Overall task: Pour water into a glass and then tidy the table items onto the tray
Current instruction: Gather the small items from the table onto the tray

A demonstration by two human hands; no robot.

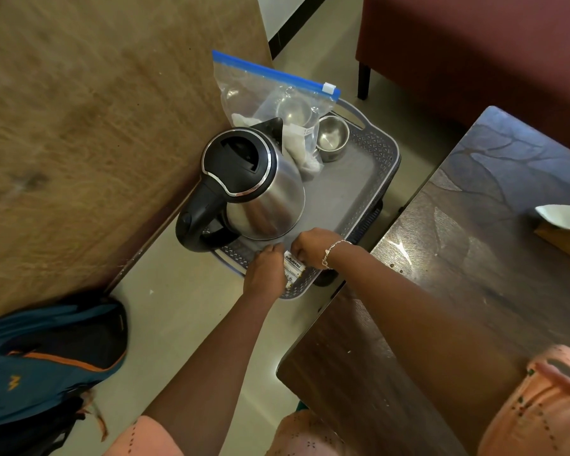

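A grey plastic tray (359, 179) sits on a low stand beyond the dark table. On it stand a steel electric kettle (260, 185) with a black lid and handle, a small steel cup (331, 138), and a clear zip bag (277, 100) with a blue seal that holds a glass. At the tray's near end lies a small white packet (293, 266) with printed text. My left hand (265, 271) and my right hand (310, 246) both pinch this packet from either side, just in front of the kettle's base.
A dark wooden table (458, 258) fills the right side, with a white paper item (563, 217) at its right edge. A brown rug or mat (79, 126) lies to the left, a blue backpack (46, 366) at lower left, a red sofa (474, 44) behind.
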